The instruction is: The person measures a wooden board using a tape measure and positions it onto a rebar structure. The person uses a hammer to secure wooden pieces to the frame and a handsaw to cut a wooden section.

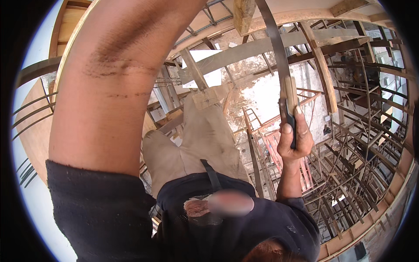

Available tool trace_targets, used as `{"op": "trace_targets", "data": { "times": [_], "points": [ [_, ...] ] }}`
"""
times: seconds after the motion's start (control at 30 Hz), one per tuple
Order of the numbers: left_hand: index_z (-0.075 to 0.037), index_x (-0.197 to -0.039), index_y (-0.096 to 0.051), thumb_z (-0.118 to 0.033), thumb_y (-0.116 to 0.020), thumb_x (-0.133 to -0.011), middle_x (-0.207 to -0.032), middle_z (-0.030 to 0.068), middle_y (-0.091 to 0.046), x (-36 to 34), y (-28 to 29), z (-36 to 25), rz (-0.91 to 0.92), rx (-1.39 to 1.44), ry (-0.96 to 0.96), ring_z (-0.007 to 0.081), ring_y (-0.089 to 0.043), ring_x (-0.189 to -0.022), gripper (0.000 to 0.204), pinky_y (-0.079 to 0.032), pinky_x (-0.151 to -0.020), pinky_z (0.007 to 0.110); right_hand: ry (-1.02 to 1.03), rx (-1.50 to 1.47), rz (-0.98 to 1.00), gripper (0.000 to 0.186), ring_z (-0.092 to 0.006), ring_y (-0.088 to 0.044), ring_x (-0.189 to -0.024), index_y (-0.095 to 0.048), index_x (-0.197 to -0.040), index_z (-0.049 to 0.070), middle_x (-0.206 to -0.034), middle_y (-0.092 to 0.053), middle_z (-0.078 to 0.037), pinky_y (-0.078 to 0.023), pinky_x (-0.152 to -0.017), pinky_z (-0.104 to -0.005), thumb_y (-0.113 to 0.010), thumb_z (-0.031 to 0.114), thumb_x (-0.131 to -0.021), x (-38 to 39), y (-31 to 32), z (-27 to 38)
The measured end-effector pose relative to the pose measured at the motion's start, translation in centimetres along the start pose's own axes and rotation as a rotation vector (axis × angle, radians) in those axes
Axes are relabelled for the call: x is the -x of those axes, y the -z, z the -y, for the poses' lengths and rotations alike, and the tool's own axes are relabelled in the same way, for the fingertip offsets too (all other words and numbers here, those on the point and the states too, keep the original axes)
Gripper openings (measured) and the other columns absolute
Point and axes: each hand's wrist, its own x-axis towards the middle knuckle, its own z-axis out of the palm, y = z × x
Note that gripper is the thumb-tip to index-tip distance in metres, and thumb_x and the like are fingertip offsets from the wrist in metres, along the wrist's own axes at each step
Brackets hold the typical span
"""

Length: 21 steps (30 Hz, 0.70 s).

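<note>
The right hand point(297, 142) has its fingers clamped on the handle of a handsaw point(278, 46), right of the beige trousers point(205, 139). The left arm point(100, 122) leaves the top edge; I cannot tell its fingers' state.

Head view: fisheye above the trousers point(205, 137), facing steeply down.
Left arm point(100, 109): closest, left of the trousers.
Saw point(279, 50): farther off, right of the trousers.
Timbers point(321, 65): farthest, right of the trousers.
</note>
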Motion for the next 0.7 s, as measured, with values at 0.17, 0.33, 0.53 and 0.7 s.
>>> {"op": "trace_targets", "data": {
  "times": [0.17,0.33,0.53,0.7],
  "points": [
    [-0.023,-0.129,-0.07,-0.056,-0.084,-0.062,-0.104,0.0161,-0.076,-1.3,1.2,1.7,-0.088,-0.07,-0.033,0.0318,-0.071,-0.096,0.076,-0.056,-0.085,0.04,0.079,-0.065,-0.156,0.043,-0.0218,-0.073,-0.074,-0.064,-0.13,-0.001,-0.101,-0.076,-0.016,-0.056,-0.066,-0.0292,-0.068,-0.002,-0.087,-11.6,-6.0,0.2],
    [-0.033,-0.141,-0.06,-0.055,-0.084,-0.063,-0.11,0.0167,-0.075,0.5,-0.2,2.6,-0.135,0.042,-0.056,0.0309,-0.07,-0.1,0.085,-0.056,-0.087,0.041,-0.061,-0.083,-0.016,0.044,-0.0319,-0.076,-0.086,-0.058,-0.134,-0.007,-0.103,-0.074,-0.027,-0.06,-0.073,-0.0367,-0.056,-0.002,-0.09,1.8,0.3,-0.4],
    [-0.034,-0.145,-0.056,-0.053,-0.085,-0.064,-0.114,0.0163,-0.074,-1.2,1.2,1.0,-0.055,-0.066,0.018,0.0292,-0.07,-0.102,0.088,-0.055,-0.089,0.041,0.154,0.008,-0.197,0.046,-0.0241,-0.072,-0.073,-0.063,-0.131,-0.003,-0.098,-0.074,-0.018,-0.056,-0.064,-0.0317,-0.067,-0.004,-0.086,-11.9,-6.8,-0.2],
    [-0.022,-0.13,-0.07,-0.052,-0.085,-0.066,-0.101,0.0158,-0.076,0.6,-1.1,3.5,-0.213,0.062,-0.116,0.0293,-0.072,-0.093,0.072,-0.056,-0.084,0.04,-0.013,-0.021,-0.057,0.046,-0.0281,-0.074,-0.077,-0.06,-0.134,-0.006,-0.099,-0.074,-0.024,-0.057,-0.066,-0.035,-0.062,-0.003,-0.089,-4.0,-3.8,-0.4]
  ]
}}
